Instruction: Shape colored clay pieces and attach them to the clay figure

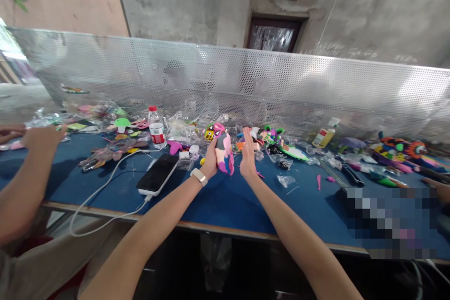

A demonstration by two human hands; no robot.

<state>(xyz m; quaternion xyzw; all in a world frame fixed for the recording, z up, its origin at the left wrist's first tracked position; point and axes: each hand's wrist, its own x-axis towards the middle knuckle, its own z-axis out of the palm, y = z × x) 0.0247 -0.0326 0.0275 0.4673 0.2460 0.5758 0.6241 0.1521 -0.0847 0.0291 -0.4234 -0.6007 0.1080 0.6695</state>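
Note:
My left hand (210, 158), with a pale band at the wrist, is closed around a multicoloured clay piece (225, 153) in pink, grey, peach, blue and purple. The piece is held upright above the blue table (218, 204). To its right my right hand (248, 157) is raised on edge, fingers stretched out and pressed flat together, apart from the clay piece and holding nothing. A yellow and pink clay figure (212, 131) lies just behind my left hand. Beyond my right hand is a green and purple clay figure (271, 135).
A phone (158, 173) with a white cable lies left of my forearm, near a red-capped bottle (156, 127). Clear plastic wrap (285, 181) and clay scraps litter the table. A perforated metal screen (225, 79) stands behind. Another person's arm (30, 183) reaches in at left.

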